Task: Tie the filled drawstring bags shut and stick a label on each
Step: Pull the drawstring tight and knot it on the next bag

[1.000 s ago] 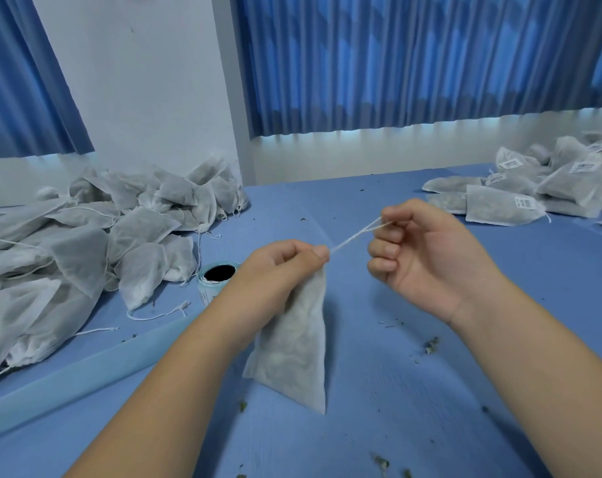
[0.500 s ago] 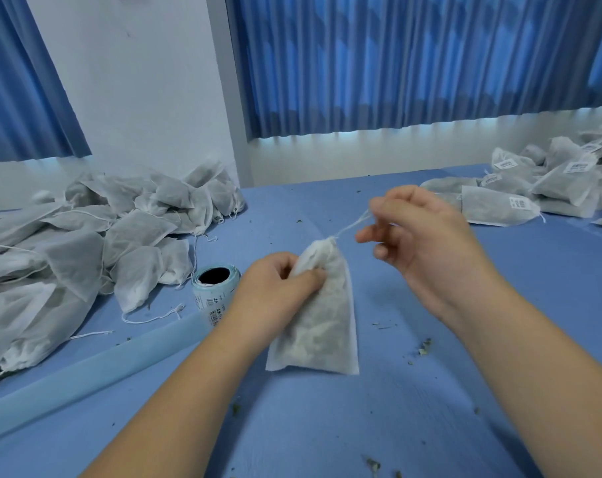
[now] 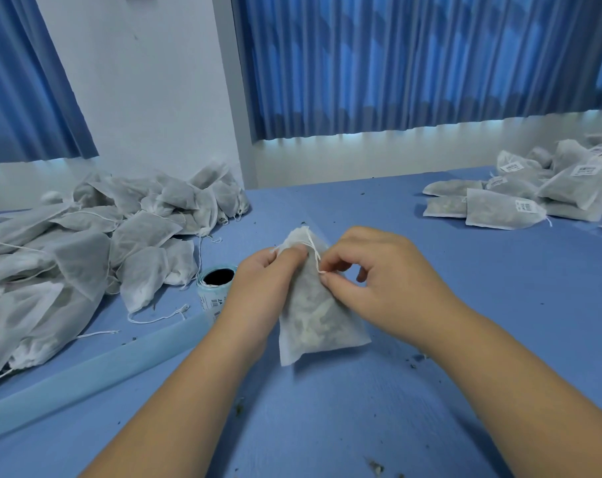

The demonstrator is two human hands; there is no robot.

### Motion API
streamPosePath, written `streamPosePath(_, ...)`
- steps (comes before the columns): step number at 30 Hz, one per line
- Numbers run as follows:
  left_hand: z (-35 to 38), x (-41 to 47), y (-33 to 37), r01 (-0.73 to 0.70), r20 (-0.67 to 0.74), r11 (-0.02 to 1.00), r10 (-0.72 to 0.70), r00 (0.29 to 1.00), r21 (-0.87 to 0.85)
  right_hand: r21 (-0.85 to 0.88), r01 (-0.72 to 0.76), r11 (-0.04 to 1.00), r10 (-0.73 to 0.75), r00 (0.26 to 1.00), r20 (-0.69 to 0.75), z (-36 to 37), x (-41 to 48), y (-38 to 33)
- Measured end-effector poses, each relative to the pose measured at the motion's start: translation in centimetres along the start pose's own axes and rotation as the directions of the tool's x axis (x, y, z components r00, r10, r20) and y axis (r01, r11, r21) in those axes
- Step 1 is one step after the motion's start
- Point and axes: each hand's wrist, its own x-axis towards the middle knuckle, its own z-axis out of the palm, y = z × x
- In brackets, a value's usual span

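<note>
Tabletop (image 3: 482,305) open between the unlabelled bag heap (image 3: 85,250) at left and the labelled bags (image 3: 533,198) far right. Label roll (image 3: 216,288) and backing strip (image 3: 85,374) obstruct the left approach.

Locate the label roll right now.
In the head view, the label roll stands on the blue table left of centre, between the left hand and the pile of unlabelled bags.
</note>
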Motion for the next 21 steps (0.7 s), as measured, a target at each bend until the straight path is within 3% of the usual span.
streamPosePath(10,-0.29,0.17,0.02,0.082,0.200,0.990,-0.058,0.978,-0.112,-0.088,0.004,0.996,0.005,0.995,0.095,-0.22,-0.35,-0.02)
streamPosePath(16,-0.25,0.07,-0.17,0.062,0.180,0.993,-0.043,0.983,-0.100,-0.051,0.058,0.997,-0.052,0.993,0.110,-0.08,-0.39,-0.16)
streamPosePath(21,-0.45,-0.26,0.49,-0.025,0.096,0.997,0.018,0.995,0.077,0.062,0.016,0.998,-0.021,0.996,0.082,0.61,-0.31,0.23)
